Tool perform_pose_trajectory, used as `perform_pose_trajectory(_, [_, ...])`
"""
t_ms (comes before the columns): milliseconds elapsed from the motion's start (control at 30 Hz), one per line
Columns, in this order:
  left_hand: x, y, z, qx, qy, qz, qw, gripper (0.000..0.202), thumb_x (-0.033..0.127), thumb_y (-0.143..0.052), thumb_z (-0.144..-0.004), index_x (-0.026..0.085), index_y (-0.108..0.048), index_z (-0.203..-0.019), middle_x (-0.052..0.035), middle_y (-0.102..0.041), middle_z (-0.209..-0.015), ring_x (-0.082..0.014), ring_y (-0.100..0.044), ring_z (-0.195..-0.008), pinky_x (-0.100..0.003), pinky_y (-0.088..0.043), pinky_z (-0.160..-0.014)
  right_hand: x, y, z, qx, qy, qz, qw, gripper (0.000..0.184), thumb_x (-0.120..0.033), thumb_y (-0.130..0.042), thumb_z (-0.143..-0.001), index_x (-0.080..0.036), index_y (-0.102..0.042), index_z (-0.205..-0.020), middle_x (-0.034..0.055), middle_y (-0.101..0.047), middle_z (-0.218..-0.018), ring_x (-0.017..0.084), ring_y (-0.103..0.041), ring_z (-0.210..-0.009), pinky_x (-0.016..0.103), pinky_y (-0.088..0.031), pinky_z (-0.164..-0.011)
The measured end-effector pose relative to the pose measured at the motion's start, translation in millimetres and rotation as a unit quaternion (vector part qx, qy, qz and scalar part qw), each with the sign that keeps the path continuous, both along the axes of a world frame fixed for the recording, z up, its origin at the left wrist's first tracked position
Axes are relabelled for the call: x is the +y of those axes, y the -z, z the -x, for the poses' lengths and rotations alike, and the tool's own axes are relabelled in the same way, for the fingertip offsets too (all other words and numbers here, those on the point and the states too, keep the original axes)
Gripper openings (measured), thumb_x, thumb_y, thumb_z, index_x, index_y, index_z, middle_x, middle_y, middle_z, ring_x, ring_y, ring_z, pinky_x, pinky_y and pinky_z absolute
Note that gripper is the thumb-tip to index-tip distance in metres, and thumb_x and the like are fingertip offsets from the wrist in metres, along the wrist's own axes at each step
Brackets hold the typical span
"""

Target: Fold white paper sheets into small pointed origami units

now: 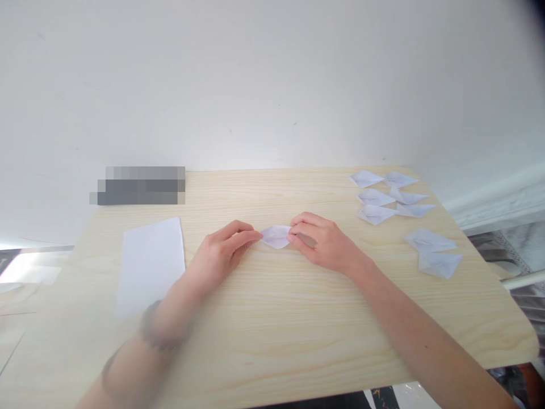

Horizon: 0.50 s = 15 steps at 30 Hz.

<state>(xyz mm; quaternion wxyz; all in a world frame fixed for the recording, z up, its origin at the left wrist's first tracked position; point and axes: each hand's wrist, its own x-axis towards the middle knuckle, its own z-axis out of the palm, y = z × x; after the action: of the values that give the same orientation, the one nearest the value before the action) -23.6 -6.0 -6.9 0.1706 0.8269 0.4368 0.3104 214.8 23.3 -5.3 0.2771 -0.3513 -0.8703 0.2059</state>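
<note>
A small white folded paper boat [276, 236] is held between my two hands over the middle of the table. My left hand [225, 248] pinches its left tip between thumb and fingers. At the opposite tip, my right hand [319, 238] grips the paper the same way, thumb below and fingers above. The boat has pointed ends and a wider middle with a fold line. Whether it touches the tabletop I cannot tell.
To the left lies a stack of white paper sheets [153, 261]. Several folded paper boats [377, 214] sit in rows at the back right, with two more folded pieces [440, 264] nearer. A pixelated dark object [138, 187] is at the back left of the wooden table [272, 352], against a white wall.
</note>
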Motion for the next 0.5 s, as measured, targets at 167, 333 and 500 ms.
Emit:
perform_pose_trajectory(167, [0.1, 0.8, 0.0, -0.016, -0.011, -0.009, 1.000, 0.019, 0.020, -0.048, -0.089, 0.020, -0.064, -0.100, -0.0051, -0.062, -0.094, -0.0126, -0.060, -0.079, -0.024, -0.048, -0.068, 0.4, 10.0, -1.1, 0.108, 0.100, 0.101, 0.984, 0.031, -0.033, -0.063, -0.078, -0.023, -0.061, -0.107, 0.0025, -0.069, -0.096, 0.015, -0.065, -0.079, 0.030, -0.052, -0.076])
perform_pose_trajectory(333, [-0.5, 1.1, -0.8, -0.023, -0.024, -0.016, 0.999, 0.017, 0.019, -0.051, -0.088, 0.019, -0.064, -0.098, -0.0047, -0.063, -0.093, -0.0118, -0.060, -0.076, -0.023, -0.048, -0.064, 2.6, 8.8, -2.3, 0.196, 0.164, 0.242, 0.936, 0.023, -0.038, -0.066, -0.074, -0.023, -0.070, -0.090, 0.0014, -0.072, -0.091, 0.018, -0.067, -0.084, 0.029, -0.054, -0.075])
perform_pose_trajectory(500, [-1.2, 1.5, -2.4, -0.024, -0.022, -0.015, 0.999, 0.017, 0.019, -0.052, -0.087, 0.020, -0.064, -0.099, -0.0037, -0.064, -0.095, -0.0119, -0.061, -0.080, -0.023, -0.050, -0.068, 0.2, 5.3, 1.3, 0.195, 0.148, 0.239, 0.940, 0.015, -0.033, -0.064, -0.077, -0.023, -0.071, -0.085, 0.0001, -0.072, -0.086, 0.017, -0.067, -0.081, 0.028, -0.054, -0.075])
